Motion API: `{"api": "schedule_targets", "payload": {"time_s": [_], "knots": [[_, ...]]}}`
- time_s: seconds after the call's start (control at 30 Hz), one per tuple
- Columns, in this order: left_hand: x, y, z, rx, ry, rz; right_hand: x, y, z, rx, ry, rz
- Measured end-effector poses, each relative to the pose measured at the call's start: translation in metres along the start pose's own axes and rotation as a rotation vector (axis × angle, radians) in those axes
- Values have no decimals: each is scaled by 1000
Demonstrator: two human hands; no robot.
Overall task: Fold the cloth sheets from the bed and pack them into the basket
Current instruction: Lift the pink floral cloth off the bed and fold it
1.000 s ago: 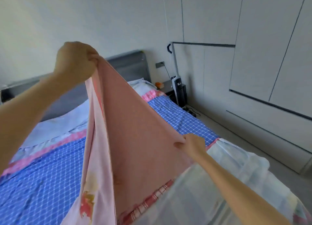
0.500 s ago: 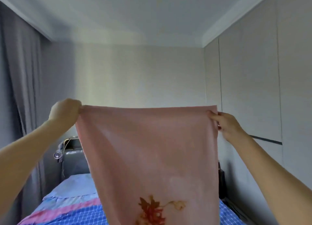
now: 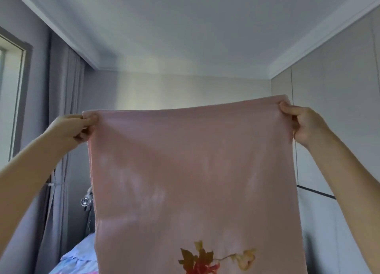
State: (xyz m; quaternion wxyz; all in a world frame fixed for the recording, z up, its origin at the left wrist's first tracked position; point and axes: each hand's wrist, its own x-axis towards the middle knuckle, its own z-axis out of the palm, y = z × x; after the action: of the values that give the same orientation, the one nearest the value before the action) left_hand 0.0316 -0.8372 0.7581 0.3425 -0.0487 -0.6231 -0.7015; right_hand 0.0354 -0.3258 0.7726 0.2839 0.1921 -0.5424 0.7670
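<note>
Up front, at chest height: left hand [image 3: 71, 128] pinching top left corner of pink sheet [image 3: 193, 177], right hand [image 3: 304, 124] pinching top right corner. Sheet hanging stretched between hands, flower print [image 3: 207, 260] near bottom. Behind: bed [image 3: 79, 259] peeking out lower left, curtain [image 3: 61, 113], wardrobe [image 3: 337, 109] standing right.

no readable text, labels or numbers
</note>
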Motion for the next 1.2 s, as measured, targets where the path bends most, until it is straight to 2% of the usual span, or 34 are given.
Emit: {"api": "schedule_targets", "payload": {"time_s": [0.07,0.13,0.17,0.23,0.27,0.3,0.33,0.4,0.5,0.57,0.6,0.63,0.7,0.77,0.87,1.1,1.2], "knots": [[13,1,4,408,79,215,25,16,-3,-167,48,-34],[26,-13,11,885,128,376,51,49,-3,-545,94,-75],[32,-28,16,1063,85,350,61,71,-1,-807,83,-46],[44,-75,26,1263,-17,137,71,133,6,-1321,13,87],[46,-103,29,1239,-46,-17,71,167,8,-1488,-27,143],[46,-131,29,1182,-54,-171,70,203,12,-1530,-65,210],[45,-154,29,1117,-30,-242,68,232,16,-1440,-65,277],[51,-177,25,1074,98,-203,80,271,26,-1045,73,374],[89,-156,31,787,453,83,117,267,64,-637,214,178],[112,-121,40,536,573,262,134,234,94,-415,241,24],[119,-105,45,418,574,325,140,218,104,-362,261,-62],[121,-91,48,292,542,372,144,202,110,-325,272,-126],[120,-76,45,199,472,451,149,189,110,-284,282,-206],[113,-74,36,212,411,495,142,185,104,-304,281,-218],[90,-90,18,262,358,455,111,188,88,-319,267,-216],[-39,-158,-41,296,153,233,-14,232,14,-356,89,33],[-124,-201,-89,539,-62,65,-99,265,-39,-450,-13,230]]}}
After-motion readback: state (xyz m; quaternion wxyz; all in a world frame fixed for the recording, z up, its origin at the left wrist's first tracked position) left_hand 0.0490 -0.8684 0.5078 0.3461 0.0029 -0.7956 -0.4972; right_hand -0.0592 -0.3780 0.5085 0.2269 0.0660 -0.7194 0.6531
